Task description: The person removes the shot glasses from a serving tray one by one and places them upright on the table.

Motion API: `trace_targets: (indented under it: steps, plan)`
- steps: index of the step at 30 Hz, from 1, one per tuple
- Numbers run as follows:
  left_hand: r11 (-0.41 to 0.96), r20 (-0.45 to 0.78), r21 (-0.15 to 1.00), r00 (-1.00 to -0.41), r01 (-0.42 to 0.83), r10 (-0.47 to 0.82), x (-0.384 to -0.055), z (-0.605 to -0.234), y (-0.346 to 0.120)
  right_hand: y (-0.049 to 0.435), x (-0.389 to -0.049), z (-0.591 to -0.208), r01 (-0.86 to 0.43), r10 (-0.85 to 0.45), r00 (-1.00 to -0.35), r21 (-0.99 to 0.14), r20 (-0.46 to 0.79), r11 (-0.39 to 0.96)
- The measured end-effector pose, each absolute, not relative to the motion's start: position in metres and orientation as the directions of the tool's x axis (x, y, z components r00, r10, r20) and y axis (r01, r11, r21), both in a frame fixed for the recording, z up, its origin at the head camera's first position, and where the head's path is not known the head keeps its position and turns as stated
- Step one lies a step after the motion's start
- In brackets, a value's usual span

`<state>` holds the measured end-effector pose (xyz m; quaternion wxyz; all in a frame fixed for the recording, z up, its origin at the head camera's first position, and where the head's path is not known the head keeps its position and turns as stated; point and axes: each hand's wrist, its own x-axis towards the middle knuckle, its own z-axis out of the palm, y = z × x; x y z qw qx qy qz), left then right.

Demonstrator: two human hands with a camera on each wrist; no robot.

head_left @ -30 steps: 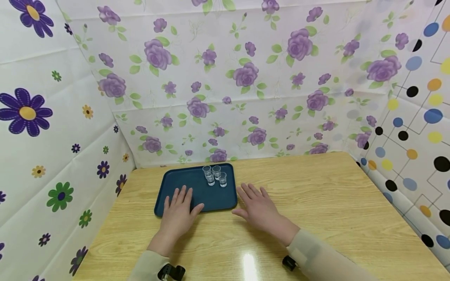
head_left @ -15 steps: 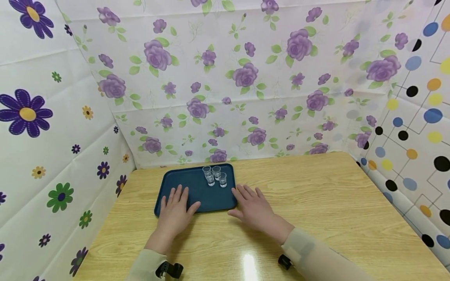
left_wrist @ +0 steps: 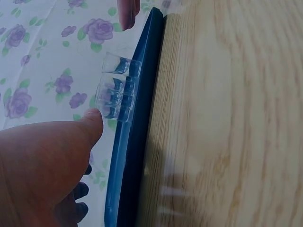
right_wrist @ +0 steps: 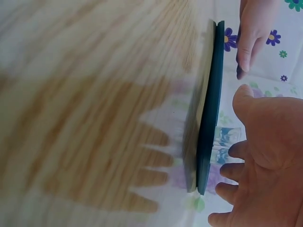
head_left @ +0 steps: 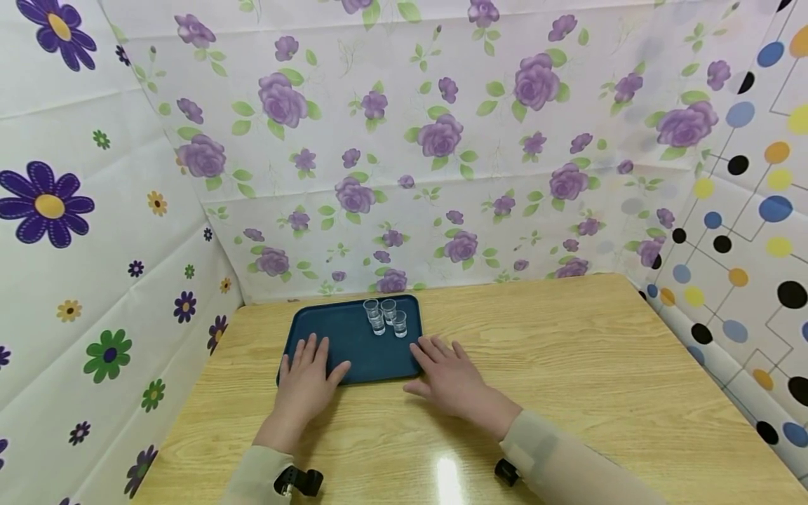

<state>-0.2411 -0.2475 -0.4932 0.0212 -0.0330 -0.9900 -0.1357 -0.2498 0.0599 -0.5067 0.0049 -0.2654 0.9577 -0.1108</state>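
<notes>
A dark blue tray (head_left: 353, 351) lies on the wooden table, and several small clear shot glasses (head_left: 385, 317) stand grouped at its back right. My left hand (head_left: 305, 386) hovers with spread fingers over the tray's front left corner. At the front right corner is my right hand (head_left: 449, 379), fingers extended and overlapping the rim in the head view. Neither hand holds anything. The left wrist view shows the left thumb (left_wrist: 92, 123) above the tray's rim (left_wrist: 125, 156), with the glasses (left_wrist: 117, 90) beyond. In the right wrist view the right hand (right_wrist: 270, 151) stays apart from the tray (right_wrist: 210, 113).
The wooden table (head_left: 555, 351) stretches away to the right of the tray. A floral sheet (head_left: 442, 140) hangs behind it, with a flower-print sheet (head_left: 126, 280) at left and a dotted sheet (head_left: 745, 245) at right. Wrist cameras (head_left: 299, 482) sit at both cuffs.
Both hands have drifted left; the left one slid toward the tray's left corner and the right one came over its right edge. The tray and glasses have stayed put.
</notes>
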Motion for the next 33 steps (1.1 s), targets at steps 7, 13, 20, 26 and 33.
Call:
trace_targets:
  steps: [7,13,20,26,33]
  plan:
    - [0.959,0.045,0.275,-0.998,0.062,0.051,-0.246,-0.497,-0.256,0.058,-0.246,-0.5,-0.513,-0.523,-0.852,-0.23,0.022,0.827]
    - [0.959,0.044,0.279,-0.998,0.057,0.046,-0.247,-0.498,-0.264,0.057,-0.248,-0.505,-0.525,-0.535,-0.844,-0.226,0.02,0.82]
    - [0.959,0.01,0.281,-1.0,0.027,0.025,-0.247,-0.5,-0.269,0.056,-0.248,-0.508,-0.543,-0.552,-0.833,-0.224,0.022,0.81]
    - [0.957,-0.004,0.29,-1.0,0.014,0.016,-0.247,-0.503,-0.274,0.055,-0.247,-0.509,-0.542,-0.556,-0.831,-0.227,0.003,0.809]
    - [0.959,0.002,0.283,-1.0,0.013,0.013,-0.248,-0.507,-0.277,0.054,-0.246,-0.503,-0.541,-0.564,-0.825,-0.244,-0.033,0.805]
